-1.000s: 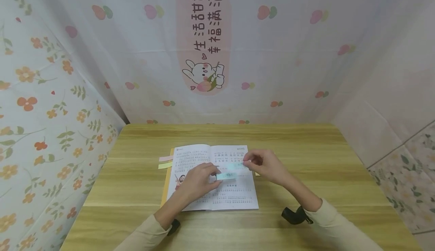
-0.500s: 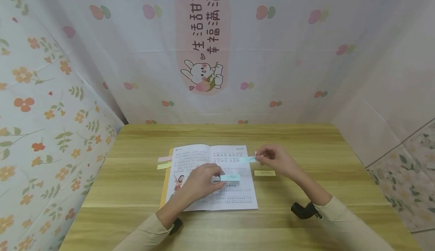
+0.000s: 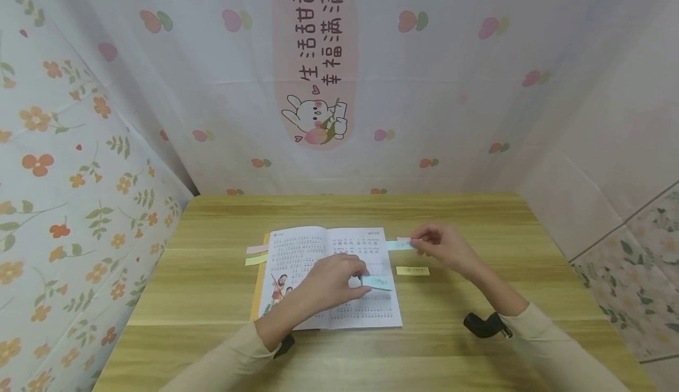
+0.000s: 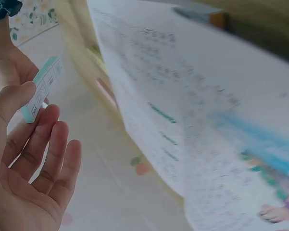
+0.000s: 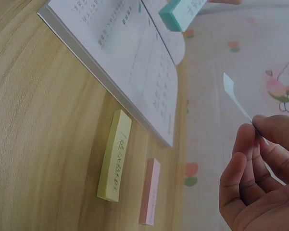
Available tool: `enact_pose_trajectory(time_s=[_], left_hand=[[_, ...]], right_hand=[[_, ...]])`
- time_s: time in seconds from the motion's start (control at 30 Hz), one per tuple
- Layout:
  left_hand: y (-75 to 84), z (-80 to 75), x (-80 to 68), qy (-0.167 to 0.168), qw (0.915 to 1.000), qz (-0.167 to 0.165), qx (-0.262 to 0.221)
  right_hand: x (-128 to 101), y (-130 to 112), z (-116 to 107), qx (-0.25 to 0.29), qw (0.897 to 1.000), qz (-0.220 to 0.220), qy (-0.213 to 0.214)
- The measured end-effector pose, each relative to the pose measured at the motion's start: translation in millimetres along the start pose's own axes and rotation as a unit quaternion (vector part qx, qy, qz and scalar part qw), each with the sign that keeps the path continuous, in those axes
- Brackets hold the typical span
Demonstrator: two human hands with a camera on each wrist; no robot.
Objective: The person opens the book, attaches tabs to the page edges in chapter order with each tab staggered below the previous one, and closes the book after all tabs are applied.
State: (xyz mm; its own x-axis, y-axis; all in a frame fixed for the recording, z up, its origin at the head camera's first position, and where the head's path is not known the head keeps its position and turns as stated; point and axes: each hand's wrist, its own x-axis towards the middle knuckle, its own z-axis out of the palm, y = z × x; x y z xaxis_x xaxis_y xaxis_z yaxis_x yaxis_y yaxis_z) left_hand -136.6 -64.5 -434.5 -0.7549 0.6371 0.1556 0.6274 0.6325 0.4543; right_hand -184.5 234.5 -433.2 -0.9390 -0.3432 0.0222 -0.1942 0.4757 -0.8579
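Observation:
An open book (image 3: 366, 318) lies on the wooden table. Over its right page, my left hand (image 3: 334, 280) pinches a pad of light-blue sticky notes (image 3: 376, 283) between thumb and fingers. The left wrist view shows the pad's thin turquoise edge, with the other fingers spread behind it. To the right of the book, my right hand (image 3: 448, 252) pinches a single light-blue sticky note (image 3: 398, 245) by one end. That note, with handwriting on it, hangs thin and slightly bent in the right wrist view, apart from the pad.
Beside the book's right edge lie a yellow sticky-note pad (image 5: 115, 156) with handwriting and a pink sticky-note pad (image 5: 150, 192), the latter partly hidden by the right hand in the head view. Pink (image 3: 257, 249) and yellow tabs (image 3: 256, 259) stick out from the book's left side.
My right hand has moved right, drawing the single sticky note away from the pad and past the book's edge. My left hand, still holding the pad, has shifted right over the page.

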Motion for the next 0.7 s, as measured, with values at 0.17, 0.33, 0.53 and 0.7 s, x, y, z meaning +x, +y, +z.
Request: enact_pose_trajectory(time_s=[0.17,0.33,0.53,0.7], left_hand=[[8.8,-4.4,9.9,0.0,0.9996,0.028,0.01],[13.4,-0.4,21.5,0.004,0.9986,0.051,0.014],[19.1,13.0,37.6,-0.016,0.9984,0.049,0.024],[31.0,29.6,50.9,-0.048,0.9975,0.037,0.035]], right_hand=[[-0.4,-0.8,-3.5,-0.007,1.0,0.007,0.004],[1.0,-0.6,-7.2,-0.016,1.0,0.006,0.009],[2.5,2.1,-11.5,-0.003,1.0,-0.008,0.005],[2.3,3.7,-14.1,0.002,1.0,-0.008,0.0]])
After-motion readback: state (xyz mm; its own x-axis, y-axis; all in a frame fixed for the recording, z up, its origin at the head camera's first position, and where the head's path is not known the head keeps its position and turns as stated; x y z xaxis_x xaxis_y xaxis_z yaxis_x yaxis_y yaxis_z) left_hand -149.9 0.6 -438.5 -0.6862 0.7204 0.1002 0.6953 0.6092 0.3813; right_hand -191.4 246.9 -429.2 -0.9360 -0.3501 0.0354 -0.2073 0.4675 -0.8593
